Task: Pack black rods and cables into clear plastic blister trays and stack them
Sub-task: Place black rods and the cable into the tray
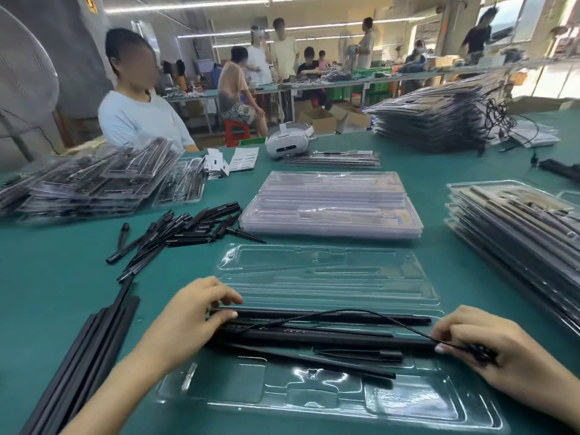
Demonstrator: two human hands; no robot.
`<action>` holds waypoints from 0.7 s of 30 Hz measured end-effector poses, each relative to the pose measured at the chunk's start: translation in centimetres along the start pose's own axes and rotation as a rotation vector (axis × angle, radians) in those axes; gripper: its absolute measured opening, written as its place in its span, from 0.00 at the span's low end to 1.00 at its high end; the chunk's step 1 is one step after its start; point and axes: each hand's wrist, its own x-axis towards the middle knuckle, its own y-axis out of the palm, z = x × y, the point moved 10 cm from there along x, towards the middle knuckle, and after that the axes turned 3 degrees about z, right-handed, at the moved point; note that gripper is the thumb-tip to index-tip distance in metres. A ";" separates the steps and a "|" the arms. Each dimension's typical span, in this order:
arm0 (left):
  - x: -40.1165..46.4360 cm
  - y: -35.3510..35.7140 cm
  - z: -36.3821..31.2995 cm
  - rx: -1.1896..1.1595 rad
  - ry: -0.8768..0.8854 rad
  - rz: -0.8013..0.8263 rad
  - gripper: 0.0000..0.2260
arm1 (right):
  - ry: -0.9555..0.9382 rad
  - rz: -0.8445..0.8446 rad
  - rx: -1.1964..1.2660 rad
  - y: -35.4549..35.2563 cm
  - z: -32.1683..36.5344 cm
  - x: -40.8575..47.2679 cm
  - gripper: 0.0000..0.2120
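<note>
Rods (320, 321) lie left-right in tray (314, 400), lower centre; left hand (191, 312) presses them (fingers flat), right hand (477, 350) pinches cable (354, 315) end.

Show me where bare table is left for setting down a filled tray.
Bare green table lies left of the loose rods, below the packed heap, and between the empty-tray stack and the right stack. The open tray crowds the front.
</note>
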 end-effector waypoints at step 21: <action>-1.3 0.3 4.6 0.092 0.059 0.283 0.23 | 0.010 -0.060 -0.057 1.2 -2.7 -1.1 0.12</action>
